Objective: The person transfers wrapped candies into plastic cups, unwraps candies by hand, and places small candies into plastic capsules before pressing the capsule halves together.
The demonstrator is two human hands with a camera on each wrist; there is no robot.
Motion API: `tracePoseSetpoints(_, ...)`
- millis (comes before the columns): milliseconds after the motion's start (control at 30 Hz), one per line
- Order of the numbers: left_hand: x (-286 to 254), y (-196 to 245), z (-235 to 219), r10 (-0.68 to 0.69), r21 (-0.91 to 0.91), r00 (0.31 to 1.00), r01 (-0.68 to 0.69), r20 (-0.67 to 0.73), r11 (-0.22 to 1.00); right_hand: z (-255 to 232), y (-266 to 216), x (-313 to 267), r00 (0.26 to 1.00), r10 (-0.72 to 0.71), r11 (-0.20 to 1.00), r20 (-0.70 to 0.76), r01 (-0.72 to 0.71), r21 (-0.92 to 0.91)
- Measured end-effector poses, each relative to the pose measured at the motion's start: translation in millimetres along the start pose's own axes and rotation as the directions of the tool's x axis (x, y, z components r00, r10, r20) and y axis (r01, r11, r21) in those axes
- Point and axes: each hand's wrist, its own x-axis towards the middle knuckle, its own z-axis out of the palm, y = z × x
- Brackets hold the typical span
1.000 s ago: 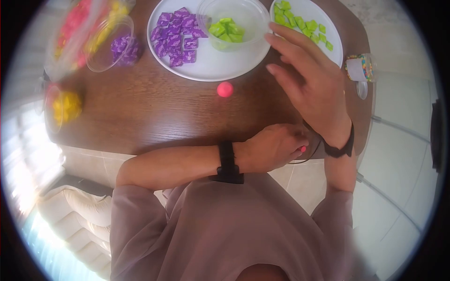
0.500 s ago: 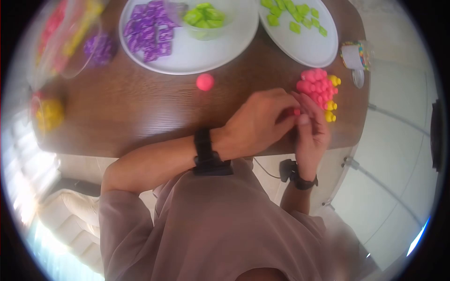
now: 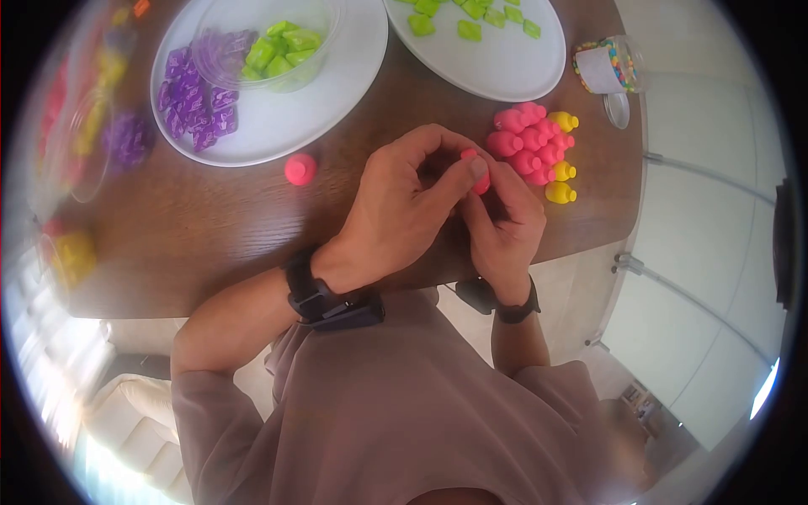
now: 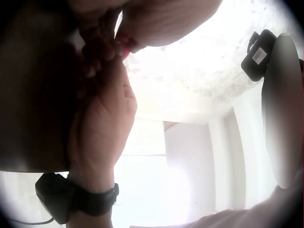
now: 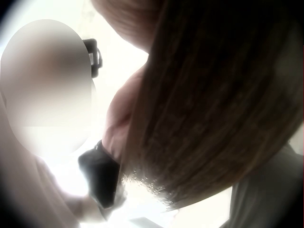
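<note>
Both hands meet over the table's near edge around a small pink bottle-shaped piece (image 3: 481,183). My left hand (image 3: 383,210) pinches it with the thumb on top. From the other side, the thumb and fingertips of my right hand (image 3: 507,231) hold it too. The fingers cover most of the piece; in the left wrist view only a sliver of pink (image 4: 126,51) shows. Just beyond the right hand stands a group of pink bottle-shaped pieces (image 3: 530,139), with a few yellow ones (image 3: 561,193) along its right side. A single pink piece (image 3: 300,169) sits left of the hands.
A large white plate (image 3: 337,118) carries purple wrapped pieces (image 3: 189,101) and a clear tub (image 3: 316,76) of green ones. Another plate (image 3: 513,84) bears green pieces. A jar of coloured beads (image 3: 606,67) stands far right. Clear containers (image 3: 71,151) line the left.
My right hand has come down from near the plates and joined the left at the pink piece. The left hand has lifted from the table edge. The head view has shifted right.
</note>
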Motion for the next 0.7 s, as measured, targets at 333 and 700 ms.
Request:
tracePoseSetpoints(333,7.0,1.3,-10.7,-0.096,-0.190,0.990,0.113,0.099,0.975,-2.8,0.6,-0.1,1.000,-0.024,0.996,-0.002,0.024,0.083)
tracePoseSetpoints(700,8.0,3.2,-8.1,-0.120,-0.207,0.992,0.125,0.040,0.970,-25.7,-12.3,-13.0,0.957,0.221,0.894,-0.185,-0.124,0.430)
